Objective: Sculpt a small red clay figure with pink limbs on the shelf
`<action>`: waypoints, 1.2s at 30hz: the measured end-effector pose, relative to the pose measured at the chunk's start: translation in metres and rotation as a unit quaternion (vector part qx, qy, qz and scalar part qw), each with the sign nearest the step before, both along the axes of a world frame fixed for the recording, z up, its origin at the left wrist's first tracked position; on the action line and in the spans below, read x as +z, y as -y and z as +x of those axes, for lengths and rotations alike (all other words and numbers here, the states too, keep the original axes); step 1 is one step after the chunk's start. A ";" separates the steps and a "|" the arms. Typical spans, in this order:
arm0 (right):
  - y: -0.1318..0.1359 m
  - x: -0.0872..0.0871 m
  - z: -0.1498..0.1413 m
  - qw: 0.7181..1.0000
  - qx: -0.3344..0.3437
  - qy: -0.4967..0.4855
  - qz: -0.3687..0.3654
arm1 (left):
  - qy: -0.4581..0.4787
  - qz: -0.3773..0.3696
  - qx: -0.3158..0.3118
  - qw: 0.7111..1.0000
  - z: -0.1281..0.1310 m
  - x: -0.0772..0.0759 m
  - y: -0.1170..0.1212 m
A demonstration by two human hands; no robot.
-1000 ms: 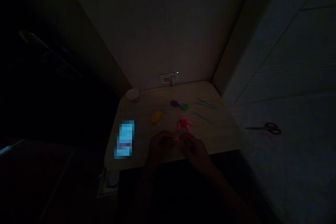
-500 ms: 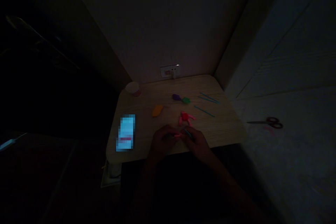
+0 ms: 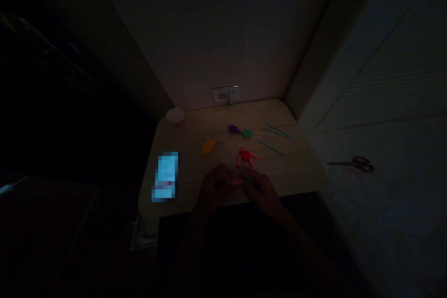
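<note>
Pinching, left hand (image 3: 215, 187): fingers curled in and clamped on a small pink piece (image 3: 238, 181), just above the near edge of the wooden table (image 3: 303, 172).
Right hand (image 3: 261, 191): fingers drawn together on a thin blue tool (image 3: 248, 177), its tip beside the pink piece; whether these fingertips also grip that piece is too dark to tell.
Pink piece: between the two hands, at the fingertips — mostly hidden by them.
Phone (image 3: 166, 177): lying left of the left hand, lit and blurred into blocks.
Red and pink figure (image 3: 246, 155): flat on the wood just beyond the right hand, red in the middle with pink limbs spread around it.
Orange piece (image 3: 208, 146): beyond the left hand, well apart from the figure.
Lone blue stick (image 3: 271, 147): slanting, right of the figure.
Green piece (image 3: 247, 133): farther back, close to the purple piece (image 3: 233, 129) on its left.
Pair of blue sticks (image 3: 277, 131): near the right side, lying at a narrow angle.
Cup (image 3: 175, 116): far left corner — pale, with a pinkish side.
Scissors (image 3: 361, 163): on the pale floor (image 3: 391, 205), off the table's right side.
Wall socket (image 3: 220, 95): behind the far edge, a plug (image 3: 231, 98) in it.
</note>
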State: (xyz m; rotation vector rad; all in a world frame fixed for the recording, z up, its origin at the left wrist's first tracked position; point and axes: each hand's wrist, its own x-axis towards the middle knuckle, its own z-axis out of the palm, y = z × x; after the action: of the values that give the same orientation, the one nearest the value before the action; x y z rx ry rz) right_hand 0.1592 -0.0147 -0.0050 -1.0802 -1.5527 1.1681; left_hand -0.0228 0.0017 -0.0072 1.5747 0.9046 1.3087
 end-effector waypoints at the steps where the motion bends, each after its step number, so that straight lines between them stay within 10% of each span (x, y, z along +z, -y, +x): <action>1: 0.000 0.000 0.000 1.000 0.000 -0.001 0.002 | -0.007 0.001 -0.002 1.000 0.000 0.001 0.000; 36: 0.000 0.001 0.001 1.000 -0.016 0.020 0.012 | -0.042 -0.029 0.013 0.999 -0.002 0.002 0.000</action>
State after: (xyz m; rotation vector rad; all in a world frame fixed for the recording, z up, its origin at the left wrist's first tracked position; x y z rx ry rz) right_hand 0.1598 -0.0147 -0.0041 -1.1147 -1.5706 1.1099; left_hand -0.0249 0.0013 -0.0051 1.5870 1.0103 1.2304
